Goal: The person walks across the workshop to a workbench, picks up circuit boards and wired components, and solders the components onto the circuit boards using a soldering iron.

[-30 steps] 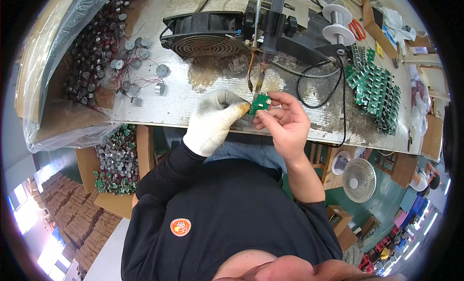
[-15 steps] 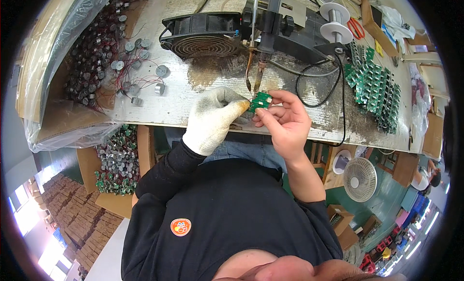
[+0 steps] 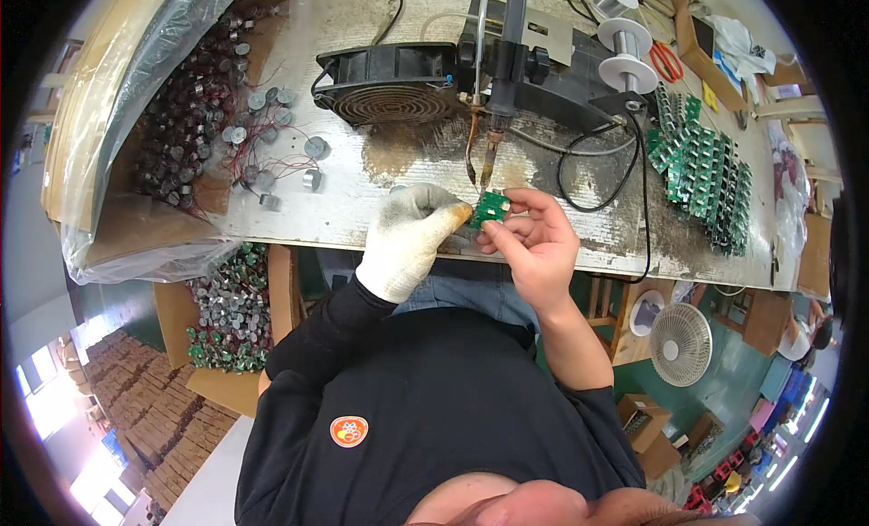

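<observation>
Two boxes (image 3: 220,390) hold discs (image 3: 231,309); right hand (image 3: 543,252) pinches a board (image 3: 490,206), left hand (image 3: 407,236) closed at its edge.

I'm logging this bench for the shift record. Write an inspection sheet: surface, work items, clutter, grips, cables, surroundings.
Surface: white worktop, worn, stained brown around the soldering iron.
Work items: green circuit board at the iron's tip; contact cannot be told.
Clutter: round grey parts with red wires, loose at left; rows of green boards at right; red-handled scissors.
Grips: right grip, bare, pinches the board; left grip, gloved, at its left edge, hold unclear.
Cables: black cable loops at right, reaching the front edge.
Surroundings: white fan at right; another person partly in view, far right.
</observation>
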`<state>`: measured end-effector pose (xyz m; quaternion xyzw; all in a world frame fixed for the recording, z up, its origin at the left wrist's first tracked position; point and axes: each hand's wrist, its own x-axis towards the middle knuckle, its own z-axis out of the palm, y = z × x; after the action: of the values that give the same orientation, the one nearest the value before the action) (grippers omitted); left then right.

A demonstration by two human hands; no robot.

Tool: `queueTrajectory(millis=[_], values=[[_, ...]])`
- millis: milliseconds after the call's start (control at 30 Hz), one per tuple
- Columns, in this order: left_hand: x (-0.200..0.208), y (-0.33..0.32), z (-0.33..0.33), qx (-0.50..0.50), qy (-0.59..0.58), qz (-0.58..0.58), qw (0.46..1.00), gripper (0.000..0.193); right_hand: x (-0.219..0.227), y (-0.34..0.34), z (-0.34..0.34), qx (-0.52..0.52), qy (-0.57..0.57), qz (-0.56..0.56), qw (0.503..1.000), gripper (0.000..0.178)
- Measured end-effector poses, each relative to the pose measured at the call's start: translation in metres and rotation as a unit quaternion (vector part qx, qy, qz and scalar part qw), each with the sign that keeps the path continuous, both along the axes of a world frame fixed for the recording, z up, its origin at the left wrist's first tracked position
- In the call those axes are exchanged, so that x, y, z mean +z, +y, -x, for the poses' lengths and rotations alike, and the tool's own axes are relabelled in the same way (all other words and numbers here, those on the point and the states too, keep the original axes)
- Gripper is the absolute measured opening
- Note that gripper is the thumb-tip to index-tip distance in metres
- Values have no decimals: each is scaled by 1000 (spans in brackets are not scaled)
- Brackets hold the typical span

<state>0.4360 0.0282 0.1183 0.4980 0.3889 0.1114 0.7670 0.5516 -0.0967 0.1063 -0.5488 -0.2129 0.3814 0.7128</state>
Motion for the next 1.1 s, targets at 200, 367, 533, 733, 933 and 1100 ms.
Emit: queueTrajectory(millis=[200, 367, 533, 733, 933, 1100], values=[[-2, 0, 0, 10, -15, 7, 1000, 22, 1, -2, 2, 9, 2, -6, 1000, 37], [3, -1, -2, 22, -12, 42, 999, 24, 1, -2, 2, 6, -11, -5, 1000, 37], [-6, 1, 0, 9, -7, -15, 1000, 21, 1, 0, 3, 1, -10, -14, 1000, 37], [4, 2, -3, 24, -28, 16, 999, 21, 6, 2, 2, -1, -9, -24, 1000, 37], [1, -3, -4, 46, -37, 61, 996, 21, -4, -2, 3, 5, -8, -15, 1000, 37], [-4, -3, -3, 39, -12, 38, 998, 22, -3, -2, 5, -1, -18, -4, 1000, 36]])
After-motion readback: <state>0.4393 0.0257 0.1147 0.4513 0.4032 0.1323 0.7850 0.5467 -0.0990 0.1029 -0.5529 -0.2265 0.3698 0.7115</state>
